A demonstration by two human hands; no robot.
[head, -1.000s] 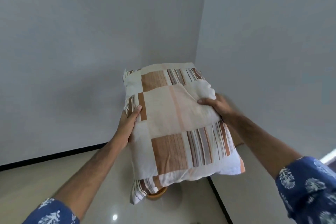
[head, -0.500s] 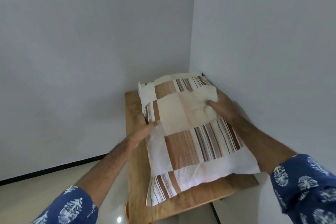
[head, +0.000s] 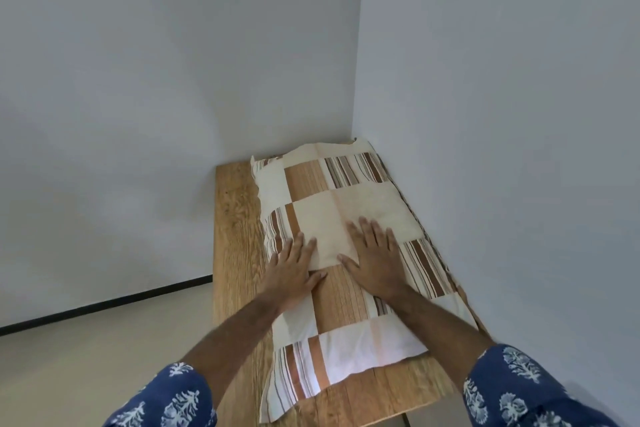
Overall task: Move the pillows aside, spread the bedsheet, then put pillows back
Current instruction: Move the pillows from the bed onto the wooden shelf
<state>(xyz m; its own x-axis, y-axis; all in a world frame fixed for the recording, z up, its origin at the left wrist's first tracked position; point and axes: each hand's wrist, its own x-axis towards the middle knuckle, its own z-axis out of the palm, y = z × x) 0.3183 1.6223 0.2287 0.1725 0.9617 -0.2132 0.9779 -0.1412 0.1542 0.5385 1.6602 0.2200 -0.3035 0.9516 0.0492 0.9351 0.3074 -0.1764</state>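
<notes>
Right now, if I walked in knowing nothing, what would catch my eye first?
Probably the patchwork pillow in brown, cream and striped blocks, lying flat on a wooden table pushed into the corner of two bare walls. Next, the left hand and right hand pressing flat on its top, side by side.

A pillow (head: 349, 239) lies lengthwise on a wooden table (head: 235, 218) set in the room's corner, its right edge against the wall (head: 502, 97). Both hands, left (head: 292, 269) and right (head: 375, 260), rest side by side on the pillow.
</notes>
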